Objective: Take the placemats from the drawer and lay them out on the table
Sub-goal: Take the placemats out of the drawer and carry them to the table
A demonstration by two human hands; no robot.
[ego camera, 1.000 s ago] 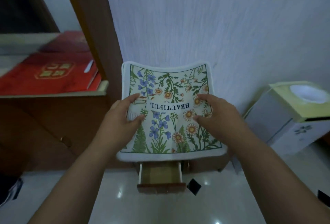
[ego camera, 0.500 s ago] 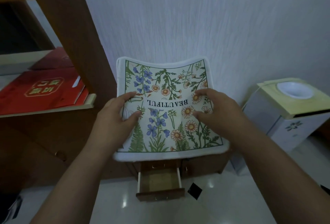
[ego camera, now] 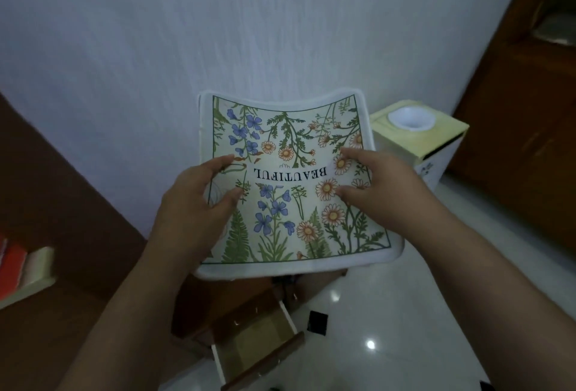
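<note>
Placemat (ego camera: 290,191) out, above open drawer (ego camera: 258,344).
Gripped both sides: left hand (ego camera: 199,203), right hand (ego camera: 374,182), thumbs on top; mat level btwn.

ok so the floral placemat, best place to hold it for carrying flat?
Hold the floral placemat by its two side edges, one hand from each side, as now: the left hand grips the left edge and the right hand the right edge. It looks soft; its far edge sags in the middle, so a one-sided hold would probably let it droop.
</note>
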